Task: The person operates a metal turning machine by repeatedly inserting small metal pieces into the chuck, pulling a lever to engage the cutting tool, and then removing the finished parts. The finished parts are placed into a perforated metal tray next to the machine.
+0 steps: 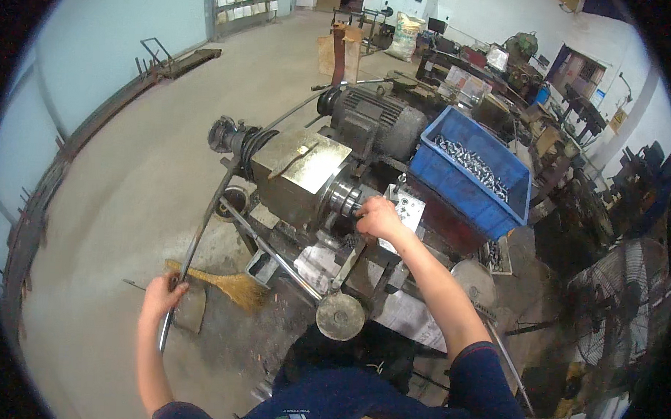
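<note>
My left hand (162,295) is wrapped around a long metal lever bar (203,227), which slopes up to the back end of a small lathe. The lathe's box-shaped headstock (288,180) carries a flat tool lying on its top plate. At its right end sits a shiny round chuck (342,199). My right hand (382,218) is at the mouth of this chuck, fingers pinched together; whatever they hold is hidden. Just beyond that hand stands a pale metal plate (409,209) with small parts on it.
A blue plastic crate (458,199) of small metal parts stands right of the electric motor (375,118). A straw broom (237,287) lies below the lathe. Nearer me are a round metal disc (340,317) and a shiny bar (278,258). A fan (617,300) stands at right.
</note>
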Available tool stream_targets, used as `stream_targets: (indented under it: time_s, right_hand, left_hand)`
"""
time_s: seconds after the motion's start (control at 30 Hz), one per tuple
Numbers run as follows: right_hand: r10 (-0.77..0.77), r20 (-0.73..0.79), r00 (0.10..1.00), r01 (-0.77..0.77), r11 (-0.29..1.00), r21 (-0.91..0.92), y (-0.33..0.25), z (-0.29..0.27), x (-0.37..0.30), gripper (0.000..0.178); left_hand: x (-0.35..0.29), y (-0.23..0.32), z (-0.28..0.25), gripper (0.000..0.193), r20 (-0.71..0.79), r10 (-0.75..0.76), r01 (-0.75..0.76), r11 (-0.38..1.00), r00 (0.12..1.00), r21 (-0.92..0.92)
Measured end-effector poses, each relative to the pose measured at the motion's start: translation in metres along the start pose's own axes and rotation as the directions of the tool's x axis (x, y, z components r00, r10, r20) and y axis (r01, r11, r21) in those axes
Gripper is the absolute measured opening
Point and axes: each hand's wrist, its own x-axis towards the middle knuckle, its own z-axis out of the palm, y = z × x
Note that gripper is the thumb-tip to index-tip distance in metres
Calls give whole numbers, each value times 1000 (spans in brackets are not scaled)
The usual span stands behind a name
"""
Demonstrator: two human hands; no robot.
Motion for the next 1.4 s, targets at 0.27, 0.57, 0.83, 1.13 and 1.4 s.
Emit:
stream_targets:
  time_s: [0.27,0.57,0.83,1.13,1.4]
  right_hand:
    - [-67,-118,991,72,996,44,-5,2,5,29]
    - [11,-18,1000,-10,999,30,-23,-9,8,26]
    - [-165,-205,965,170,985,5,-5,-9,-12,24]
    - [-59,-438,897,78,997,24,44,-55,-174,29]
    - [598,-391,699,-627,776,67,119,-50,-368,32]
  left_hand:
    - [19,2,38,29,-179,-90,114,986,980,125]
    - [117,-134,-18,10,-269,24,151,776,963,612]
    - [158,-108,-17,15,-337,-4,159,888,941,432]
    - [147,-14,224,37,25,222,-214,961,975,-176]
    - [180,31,225,22,437,373,-574,549,819,607]
